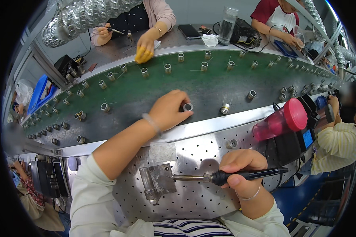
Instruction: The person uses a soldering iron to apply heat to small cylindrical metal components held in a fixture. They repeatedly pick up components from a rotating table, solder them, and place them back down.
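We are pinching a cup [188,104] with our left hand [168,110]; nearer to us, our right hand [245,161] is gripping the iron [218,178] crosswise, its tip pointing left.

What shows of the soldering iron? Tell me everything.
The soldering iron has a black, plastic-looking handle, a silvery collar and a slim, brownish metal barrel narrowing to a tip. The right hand grips its handle. It points left in the picture, over the perforated metal worktop, its tip over the grey metal fixture; whether they touch is unclear.
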A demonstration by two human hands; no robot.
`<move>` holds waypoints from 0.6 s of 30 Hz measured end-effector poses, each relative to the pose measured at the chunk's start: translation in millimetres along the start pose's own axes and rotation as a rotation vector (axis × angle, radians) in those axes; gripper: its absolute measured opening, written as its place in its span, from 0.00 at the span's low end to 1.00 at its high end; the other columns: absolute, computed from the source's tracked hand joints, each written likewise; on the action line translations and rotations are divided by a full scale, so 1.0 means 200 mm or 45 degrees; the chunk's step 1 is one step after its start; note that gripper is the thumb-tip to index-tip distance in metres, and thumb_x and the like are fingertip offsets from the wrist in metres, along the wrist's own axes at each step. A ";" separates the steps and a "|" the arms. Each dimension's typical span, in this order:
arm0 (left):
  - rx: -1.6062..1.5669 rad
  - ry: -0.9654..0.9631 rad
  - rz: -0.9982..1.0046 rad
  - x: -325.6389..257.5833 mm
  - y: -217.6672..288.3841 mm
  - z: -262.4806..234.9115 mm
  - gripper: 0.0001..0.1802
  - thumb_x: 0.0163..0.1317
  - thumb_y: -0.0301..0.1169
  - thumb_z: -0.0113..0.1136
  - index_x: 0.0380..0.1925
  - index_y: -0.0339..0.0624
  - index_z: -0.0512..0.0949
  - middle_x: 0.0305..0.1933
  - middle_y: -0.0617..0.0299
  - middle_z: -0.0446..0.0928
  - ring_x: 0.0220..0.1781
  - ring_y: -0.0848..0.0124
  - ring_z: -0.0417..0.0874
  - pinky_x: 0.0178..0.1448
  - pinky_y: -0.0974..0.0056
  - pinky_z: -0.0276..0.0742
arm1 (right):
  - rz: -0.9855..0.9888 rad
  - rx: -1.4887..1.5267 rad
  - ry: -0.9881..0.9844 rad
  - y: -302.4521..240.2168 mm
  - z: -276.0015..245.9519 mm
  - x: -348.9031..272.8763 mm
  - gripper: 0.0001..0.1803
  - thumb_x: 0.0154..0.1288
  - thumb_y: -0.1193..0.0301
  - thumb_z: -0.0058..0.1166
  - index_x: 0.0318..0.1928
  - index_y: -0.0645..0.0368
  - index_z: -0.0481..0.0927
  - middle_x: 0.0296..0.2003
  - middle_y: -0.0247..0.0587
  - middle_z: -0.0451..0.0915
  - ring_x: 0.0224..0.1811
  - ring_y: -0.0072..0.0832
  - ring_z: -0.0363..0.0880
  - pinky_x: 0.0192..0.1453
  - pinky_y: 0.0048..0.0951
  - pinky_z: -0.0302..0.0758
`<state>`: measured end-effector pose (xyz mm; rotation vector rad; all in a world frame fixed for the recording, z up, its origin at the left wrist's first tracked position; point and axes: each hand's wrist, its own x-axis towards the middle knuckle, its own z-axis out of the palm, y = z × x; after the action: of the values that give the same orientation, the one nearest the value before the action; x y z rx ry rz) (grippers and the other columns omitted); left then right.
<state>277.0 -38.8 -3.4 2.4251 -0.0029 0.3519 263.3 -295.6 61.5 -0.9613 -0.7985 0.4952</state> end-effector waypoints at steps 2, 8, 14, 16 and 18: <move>0.026 -0.067 -0.076 -0.12 -0.03 -0.10 0.16 0.47 0.35 0.69 0.31 0.40 0.74 0.33 0.59 0.72 0.31 0.68 0.74 0.35 0.66 0.71 | 0.000 -0.002 -0.019 -0.01 0.00 0.00 0.08 0.51 0.82 0.63 0.33 0.69 0.78 0.25 0.45 0.79 0.23 0.26 0.77 0.27 0.23 0.70; 0.139 0.056 -0.071 -0.28 0.10 -0.32 0.27 0.43 0.39 0.73 0.40 0.36 0.76 0.37 0.57 0.71 0.36 0.65 0.73 0.42 0.64 0.71 | -0.075 -0.056 -0.081 -0.05 0.00 0.01 0.09 0.51 0.82 0.63 0.35 0.68 0.78 0.25 0.45 0.79 0.24 0.27 0.77 0.27 0.24 0.70; 0.038 -0.028 0.263 0.12 0.22 -0.02 0.30 0.48 0.40 0.71 0.51 0.42 0.75 0.42 0.55 0.72 0.38 0.65 0.76 0.43 0.64 0.73 | -0.186 0.058 0.084 -0.06 -0.02 -0.01 0.10 0.53 0.81 0.62 0.36 0.68 0.77 0.27 0.46 0.78 0.25 0.28 0.76 0.29 0.25 0.71; -0.091 -0.186 0.167 0.24 0.26 0.13 0.27 0.49 0.39 0.70 0.49 0.43 0.76 0.40 0.55 0.73 0.36 0.66 0.76 0.40 0.65 0.74 | -0.224 0.058 0.097 -0.07 -0.05 -0.01 0.10 0.53 0.81 0.62 0.37 0.68 0.77 0.26 0.45 0.78 0.25 0.28 0.76 0.29 0.25 0.70; -0.121 -0.243 0.087 0.32 0.28 0.21 0.23 0.50 0.38 0.70 0.45 0.43 0.78 0.38 0.55 0.74 0.34 0.66 0.77 0.39 0.65 0.74 | -0.259 0.071 0.080 -0.07 -0.06 0.00 0.10 0.53 0.81 0.62 0.37 0.68 0.77 0.25 0.45 0.78 0.24 0.27 0.76 0.27 0.24 0.69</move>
<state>343.5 -102.5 16.7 2.3590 -0.1829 0.1462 272.8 -309.4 69.8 -0.8298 -0.8121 0.3078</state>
